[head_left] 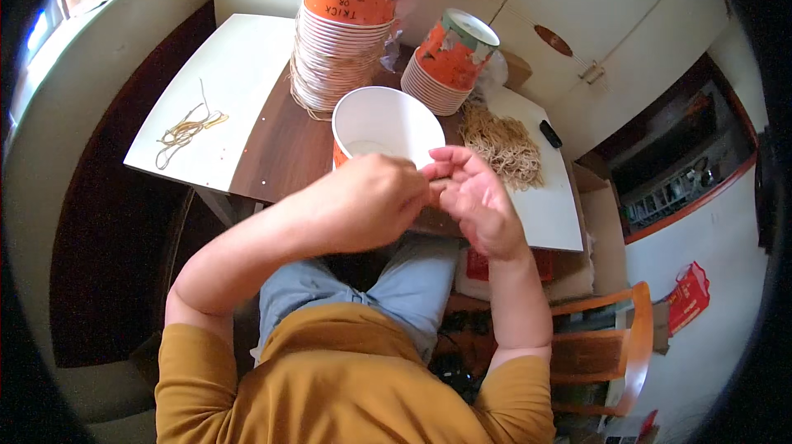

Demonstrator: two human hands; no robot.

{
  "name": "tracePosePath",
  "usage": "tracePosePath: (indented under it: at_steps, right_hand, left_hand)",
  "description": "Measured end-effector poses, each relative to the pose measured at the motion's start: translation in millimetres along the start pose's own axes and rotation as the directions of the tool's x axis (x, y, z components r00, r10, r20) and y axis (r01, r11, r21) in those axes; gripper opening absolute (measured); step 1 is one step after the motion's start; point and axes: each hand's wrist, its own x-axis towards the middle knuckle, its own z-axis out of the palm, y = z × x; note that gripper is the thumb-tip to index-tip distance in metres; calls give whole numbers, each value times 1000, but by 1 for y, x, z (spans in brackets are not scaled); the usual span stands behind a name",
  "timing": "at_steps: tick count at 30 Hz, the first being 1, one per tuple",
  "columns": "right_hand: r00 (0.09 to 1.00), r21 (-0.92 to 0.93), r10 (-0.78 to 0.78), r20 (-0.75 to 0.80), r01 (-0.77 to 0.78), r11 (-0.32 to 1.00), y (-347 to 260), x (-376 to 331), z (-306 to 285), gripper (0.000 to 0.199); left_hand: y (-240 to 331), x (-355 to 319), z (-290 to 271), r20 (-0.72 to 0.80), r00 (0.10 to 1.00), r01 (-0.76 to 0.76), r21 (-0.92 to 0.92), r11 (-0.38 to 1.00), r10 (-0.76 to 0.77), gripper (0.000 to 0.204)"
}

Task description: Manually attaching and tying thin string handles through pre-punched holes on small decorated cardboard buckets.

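A white-lined paper bucket [388, 110] stands upright on the table with its mouth up; a strip of its orange outside shows at the left. In front of its rim my left hand [371, 200] is closed, knuckles up, hiding its fingertips. My right hand [478, 205] meets it at the bucket's right side with fingers bent inward and thumb close to them. Whatever the two hands grip between them is too small or hidden to make out. Right of the bucket lies a pile of beige cords [503, 145].
A tall stack of orange paper buckets [346, 40] with cord loops hanging round it stands behind, a shorter stack [450, 64] to its right. Loose cords [188, 134] lie on the table's white left part. A black object [550, 134] sits near the right edge; a wooden chair [590, 353] stands at the right.
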Motion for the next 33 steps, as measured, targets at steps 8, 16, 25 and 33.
tracePosePath:
  at_steps: [8, 16, 25, 33]
  right_hand:
    - [986, -88, 159, 47, -154, 984, 10, -15, 12, 32]
    - [996, -589, -59, 68, 88, 803, 3, 29, 10, 6]
    - [991, -966, -132, -12, 23, 259, 13, 130, -83, 8]
    - [981, -974, -191, 19, 62, 219, 32, 142, -61, 8]
  left_hand:
    - [9, -25, -2, 21, 1000, 19, -56, 998, -18, 10]
    - [-23, -19, -26, 22, 993, 121, -104, 987, -119, 9]
    - [-151, 40, -45, -208, 952, 268, 204, 941, -226, 29]
    - [-182, 66, -24, 20, 923, 356, 334, 873, -384, 17]
